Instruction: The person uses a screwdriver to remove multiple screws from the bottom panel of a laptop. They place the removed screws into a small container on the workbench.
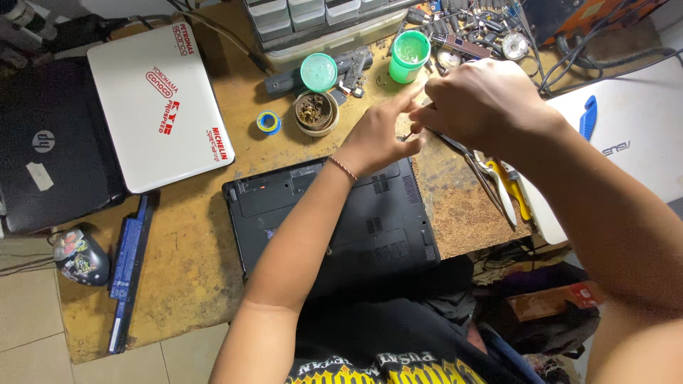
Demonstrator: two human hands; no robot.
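Observation:
A black laptop (299, 206) lies upside down on the worn wooden bench, its battery bay open. My left hand (377, 135) hovers over its far right corner, fingers pinched around something too small to make out. My right hand (484, 99) is closed beside it, knuckles up, touching the left fingertips; what it grips is hidden. Long tweezers (477, 171) and a yellow-handled tool (512, 188) lie just under the right hand.
A white stickered laptop (156, 107) and a black laptop (50, 149) lie at the left, another white laptop (633, 135) at the right. A battery (128, 270) and mouse (80, 256) sit front left. Green cup (410, 55), tin (315, 112), solder spool (268, 122) and drawers stand behind.

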